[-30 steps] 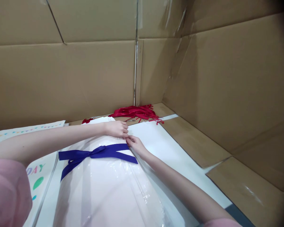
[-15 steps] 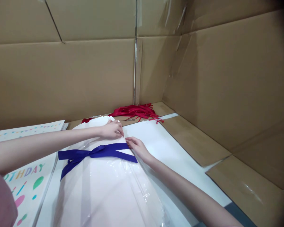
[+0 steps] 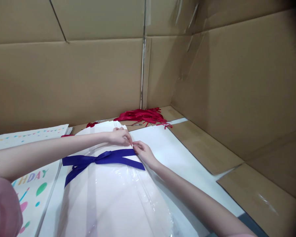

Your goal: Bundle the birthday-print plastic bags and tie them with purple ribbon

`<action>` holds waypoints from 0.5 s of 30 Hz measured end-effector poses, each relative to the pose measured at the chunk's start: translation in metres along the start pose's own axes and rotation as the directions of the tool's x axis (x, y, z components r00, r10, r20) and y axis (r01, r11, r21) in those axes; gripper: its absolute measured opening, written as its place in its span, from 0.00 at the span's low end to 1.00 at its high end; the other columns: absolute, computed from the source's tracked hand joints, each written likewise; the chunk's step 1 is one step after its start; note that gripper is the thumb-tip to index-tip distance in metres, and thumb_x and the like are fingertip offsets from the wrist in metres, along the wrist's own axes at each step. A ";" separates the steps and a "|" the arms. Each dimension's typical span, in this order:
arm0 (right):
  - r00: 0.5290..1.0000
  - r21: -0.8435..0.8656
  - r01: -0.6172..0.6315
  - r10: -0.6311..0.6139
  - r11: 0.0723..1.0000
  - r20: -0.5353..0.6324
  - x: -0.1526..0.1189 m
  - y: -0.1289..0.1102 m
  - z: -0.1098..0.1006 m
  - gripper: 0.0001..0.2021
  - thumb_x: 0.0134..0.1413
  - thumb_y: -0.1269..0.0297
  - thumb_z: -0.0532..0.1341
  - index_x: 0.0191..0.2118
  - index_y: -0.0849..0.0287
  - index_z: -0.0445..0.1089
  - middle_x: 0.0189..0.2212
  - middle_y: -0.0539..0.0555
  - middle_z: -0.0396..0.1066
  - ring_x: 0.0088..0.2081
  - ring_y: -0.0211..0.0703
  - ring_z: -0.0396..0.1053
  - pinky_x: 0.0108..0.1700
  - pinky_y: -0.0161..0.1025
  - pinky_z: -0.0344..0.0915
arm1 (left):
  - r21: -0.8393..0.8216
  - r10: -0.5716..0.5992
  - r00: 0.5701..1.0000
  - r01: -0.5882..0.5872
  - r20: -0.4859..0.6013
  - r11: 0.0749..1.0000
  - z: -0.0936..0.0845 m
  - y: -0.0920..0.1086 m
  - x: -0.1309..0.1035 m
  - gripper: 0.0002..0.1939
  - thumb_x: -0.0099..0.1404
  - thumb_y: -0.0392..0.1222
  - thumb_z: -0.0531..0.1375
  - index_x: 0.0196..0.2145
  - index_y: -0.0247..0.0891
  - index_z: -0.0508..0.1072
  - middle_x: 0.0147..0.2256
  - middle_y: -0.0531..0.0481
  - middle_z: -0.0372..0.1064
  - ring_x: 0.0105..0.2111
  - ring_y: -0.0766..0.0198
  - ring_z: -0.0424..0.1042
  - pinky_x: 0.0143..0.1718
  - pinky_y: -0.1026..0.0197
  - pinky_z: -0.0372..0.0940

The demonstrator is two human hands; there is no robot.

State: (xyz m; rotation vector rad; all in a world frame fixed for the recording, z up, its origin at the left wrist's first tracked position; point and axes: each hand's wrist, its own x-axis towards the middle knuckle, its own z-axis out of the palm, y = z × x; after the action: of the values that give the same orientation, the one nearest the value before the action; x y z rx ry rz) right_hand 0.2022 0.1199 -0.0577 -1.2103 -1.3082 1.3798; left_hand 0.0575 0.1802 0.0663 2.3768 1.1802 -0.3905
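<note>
A large pale pink bundle (image 3: 113, 200), partly under clear plastic, lies in front of me. Across it runs a dark blue ribbon (image 3: 106, 158) tied in a bow, its ends spread left and right. Beyond the bow, my left hand (image 3: 122, 136) rests on the white layered edges, its fingertips pinched at the right edge. My right hand (image 3: 144, 154) meets it there from the right, thumb and fingers closed by a small white bit between the hands. What exactly each hand pinches is too small to name.
Red ribbons (image 3: 140, 116) are heaped behind the bundle. Printed birthday sheets (image 3: 39, 184) are stacked at the left. Tall cardboard walls (image 3: 88, 75) enclose the back and right. Under the bundle is a white surface (image 3: 167, 151).
The view has shifted slightly. My left hand's fingertips have moved a little down and right, closer to my right hand's fingertips at the bundle's edge.
</note>
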 end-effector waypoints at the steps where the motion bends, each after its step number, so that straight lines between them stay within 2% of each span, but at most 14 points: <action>1: 1.000 -0.003 -0.003 0.003 1.000 -0.001 0.001 0.000 0.000 0.17 0.53 0.60 0.52 0.44 0.66 0.64 0.38 0.54 0.68 0.36 0.29 0.67 0.38 0.25 0.62 | -0.001 0.012 1.000 -0.012 0.011 1.000 -0.001 0.000 0.000 0.13 0.58 0.44 0.54 0.40 0.48 0.74 0.43 0.53 0.66 0.50 0.62 0.56 0.58 0.54 0.45; 6: 1.000 -0.007 -0.005 0.005 1.000 0.000 0.002 0.000 -0.001 0.15 0.53 0.62 0.51 0.43 0.66 0.64 0.37 0.53 0.68 0.35 0.28 0.66 0.38 0.24 0.62 | -0.008 0.050 0.997 -0.050 0.065 0.999 -0.004 -0.003 -0.001 0.14 0.58 0.45 0.54 0.41 0.51 0.73 0.47 0.54 0.62 0.52 0.62 0.53 0.59 0.54 0.43; 12: 1.000 -0.015 -0.009 0.010 1.000 0.010 0.001 -0.002 -0.001 0.16 0.53 0.61 0.51 0.43 0.66 0.64 0.38 0.53 0.68 0.36 0.28 0.66 0.38 0.24 0.62 | 0.002 0.050 0.993 -0.050 0.106 0.999 -0.006 -0.002 -0.003 0.14 0.60 0.48 0.54 0.42 0.54 0.73 0.48 0.52 0.58 0.53 0.60 0.50 0.61 0.47 0.37; 15: 1.000 -0.018 -0.002 0.003 1.000 0.021 0.001 0.000 -0.002 0.17 0.53 0.61 0.51 0.44 0.66 0.64 0.39 0.54 0.68 0.37 0.28 0.67 0.39 0.25 0.62 | 0.012 0.060 0.990 -0.062 0.125 0.998 -0.006 -0.004 -0.003 0.14 0.60 0.49 0.53 0.43 0.54 0.72 0.48 0.53 0.58 0.53 0.61 0.51 0.61 0.50 0.37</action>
State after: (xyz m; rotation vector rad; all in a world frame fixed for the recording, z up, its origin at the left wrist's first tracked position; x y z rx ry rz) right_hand 0.2044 0.1212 -0.0575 -1.2126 -1.3364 1.3886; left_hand 0.0525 0.1835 0.0714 2.3581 1.0489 -0.5214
